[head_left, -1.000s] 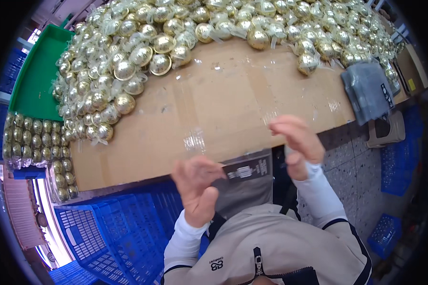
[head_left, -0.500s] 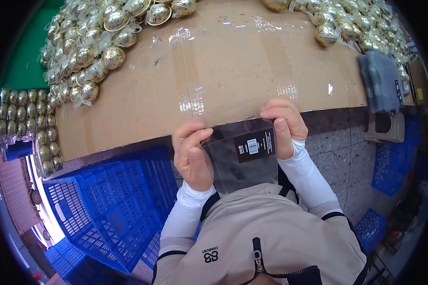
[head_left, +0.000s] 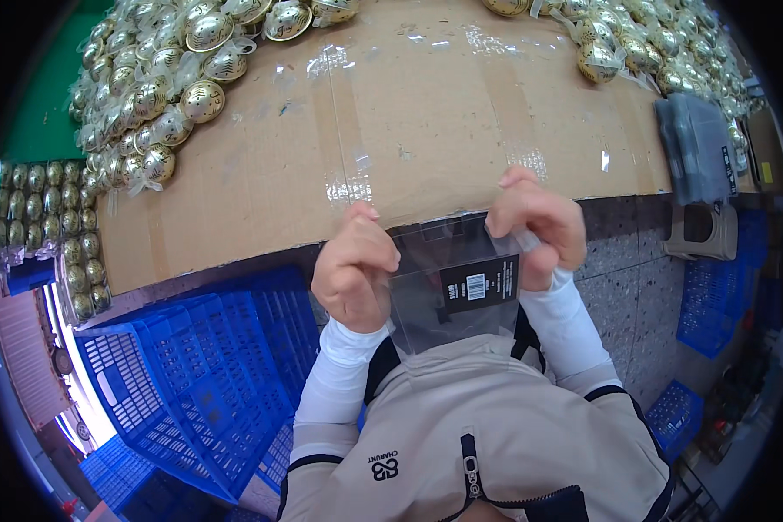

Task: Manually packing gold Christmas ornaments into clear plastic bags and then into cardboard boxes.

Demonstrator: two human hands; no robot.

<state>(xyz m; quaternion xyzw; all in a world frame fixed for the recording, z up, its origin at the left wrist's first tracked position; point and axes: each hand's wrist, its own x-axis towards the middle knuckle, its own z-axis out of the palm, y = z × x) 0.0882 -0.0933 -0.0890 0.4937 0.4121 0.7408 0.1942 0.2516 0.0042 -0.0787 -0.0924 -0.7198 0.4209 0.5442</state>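
A clear plastic box [head_left: 431, 324] with a black barcode label hangs between my hands, just below the near edge of the cardboard-covered table [head_left: 409, 130]. My left hand [head_left: 355, 271] pinches its upper left edge, fingers curled. My right hand [head_left: 541, 228] grips the upper right edge, with a bit of clear film folded up beside the thumb. Flaps at the top of the box lean toward the table edge. Whether the box is fully unfolded I cannot tell.
Heaps of gold ball ornaments [head_left: 203, 102] lie far left and far right [head_left: 598, 61]. Packed rows of them [head_left: 35, 206] stand at the left. Flat clear boxes [head_left: 696, 148] are stacked at the right edge, above a beige stool [head_left: 706, 233]. Blue crates [head_left: 191, 374] stand on the floor.
My right hand has moved slightly right and its fingers have curled over the box's edge. My left fingers have shifted upward. The box and label have moved a little right and down.
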